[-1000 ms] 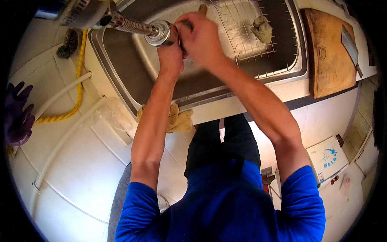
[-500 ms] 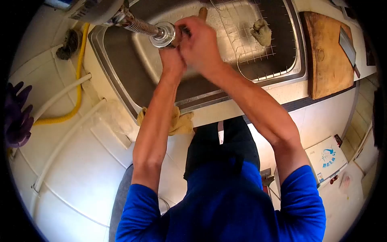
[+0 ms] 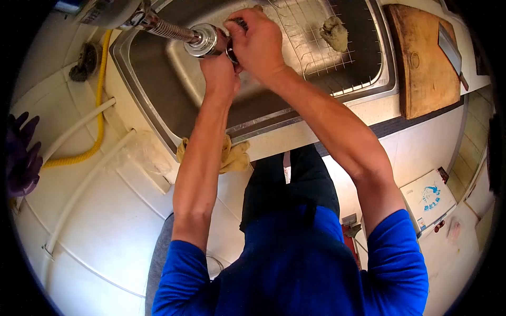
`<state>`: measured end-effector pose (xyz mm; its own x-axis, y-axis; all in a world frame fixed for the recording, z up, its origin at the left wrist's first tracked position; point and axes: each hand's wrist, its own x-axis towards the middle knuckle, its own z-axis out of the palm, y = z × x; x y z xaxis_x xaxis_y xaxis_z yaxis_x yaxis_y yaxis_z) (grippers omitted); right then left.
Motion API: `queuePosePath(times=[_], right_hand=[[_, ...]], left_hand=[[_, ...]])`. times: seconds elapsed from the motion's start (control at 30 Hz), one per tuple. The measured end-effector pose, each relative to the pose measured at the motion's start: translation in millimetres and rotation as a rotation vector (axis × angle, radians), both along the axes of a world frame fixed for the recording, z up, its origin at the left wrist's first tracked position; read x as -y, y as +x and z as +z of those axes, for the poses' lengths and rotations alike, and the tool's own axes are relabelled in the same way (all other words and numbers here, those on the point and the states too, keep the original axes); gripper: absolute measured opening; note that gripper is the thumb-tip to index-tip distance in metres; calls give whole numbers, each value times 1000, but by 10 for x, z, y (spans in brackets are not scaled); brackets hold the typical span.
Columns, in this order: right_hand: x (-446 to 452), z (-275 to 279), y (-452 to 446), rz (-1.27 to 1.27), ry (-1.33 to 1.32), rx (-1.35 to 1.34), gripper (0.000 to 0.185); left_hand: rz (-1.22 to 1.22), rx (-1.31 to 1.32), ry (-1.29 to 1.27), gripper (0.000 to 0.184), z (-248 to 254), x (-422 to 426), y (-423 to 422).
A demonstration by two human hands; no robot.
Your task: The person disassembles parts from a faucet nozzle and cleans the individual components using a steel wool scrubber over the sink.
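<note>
Over the steel sink (image 3: pixel 163 100), both hands are together just beside the round chrome faucet head (image 3: pixel 201 41) at the end of a flexible spout (image 3: pixel 171 29). My left hand (image 3: pixel 219 73) is closed below and beside the faucet head, around a dark, shiny object (image 3: pixel 230 51) that is mostly hidden. My right hand (image 3: pixel 258 45) is closed too, its thumb and fingers pinching a dark scrubber-like piece (image 3: pixel 240 23) against that object. A brown handle end (image 3: pixel 258 8) shows just behind my right hand.
A wire rack (image 3: pixel 316 58) in the sink holds a greyish cloth (image 3: pixel 334 33). Right of it lies a wooden board (image 3: pixel 419 68) with a cleaver (image 3: pixel 449 47). A yellow cloth (image 3: pixel 234 156) hangs on the front edge. Purple gloves (image 3: pixel 22 158) and a yellow hose (image 3: pixel 100 113) are left.
The whole view has shifted slightly. My right hand has moved a little over the dark object, and more of the dark piece between its fingers shows. Both hands remain closed.
</note>
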<state>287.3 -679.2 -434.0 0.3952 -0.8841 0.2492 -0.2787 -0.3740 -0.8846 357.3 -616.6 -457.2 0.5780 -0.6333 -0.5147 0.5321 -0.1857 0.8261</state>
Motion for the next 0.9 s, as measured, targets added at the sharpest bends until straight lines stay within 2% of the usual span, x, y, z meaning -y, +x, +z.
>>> queuePosePath(times=[0.03, 0.1, 0.2, 0.23, 0.3, 0.33, 0.37, 0.47, 0.53, 0.57, 0.6, 0.63, 0.67, 0.7, 0.77, 0.83, 0.87, 0.9], right_hand=[[12, -10, 5, -22, 52, 2, 14], [49, -38, 16, 14, 3, 1, 14], [-14, -25, -28, 40, -36, 17, 14], [-25, -7, -22, 31, -44, 51, 14], [-79, -31, -33, 118, -24, 55, 14], [-23, -93, -13, 38, 15, 33, 15], [39, -146, 15, -39, 41, 17, 15], [-112, -38, 5, 83, -67, 8, 13], [-21, -122, -3, 17, -36, 12, 15], [38, -165, 27, -42, -14, 29, 16], [7, -116, 36, -38, -12, 30, 16], [-37, -63, 26, 10, -49, 57, 15], [-58, -16, 15, 54, -86, 83, 14], [-25, -52, 10, 53, -85, 83, 14], [63, -121, 15, -46, 2, -16, 17], [22, -53, 17, 13, -58, 41, 15], [-28, -20, -6, 63, -100, 90, 14], [-18, -49, -22, 59, -95, 86, 14]], left_hand=[[-63, 58, 89, 22, 8, -12, 12], [28, -202, -256, 22, -33, -13, 5], [84, -103, -75, 24, -49, 21, -27], [84, -101, -80, 24, -75, 34, -11], [116, -266, -310, 12, -120, -16, -15], [99, -135, -159, 12, -33, -15, -41], [99, -134, -165, 12, -19, 27, -50], [208, -255, -260, 13, 5, 63, -68], [112, -72, -53, 13, 54, 31, -65], [115, -67, -58, 13, 20, 51, -36], [137, -178, -180, 14, 6, 60, -30], [156, -292, -305, 14, -11, 76, -38], [153, -295, -305, 14, -25, 73, -51], [88, -162, -91, 23, 82, 94, -82], [27, -27, 127, 34, 112, 61, -83], [146, -328, -275, 19, -93, 33, -13], [66, -240, -247, 35, -206, 8, 7], [63, -244, -242, 35, -140, 18, -45]])
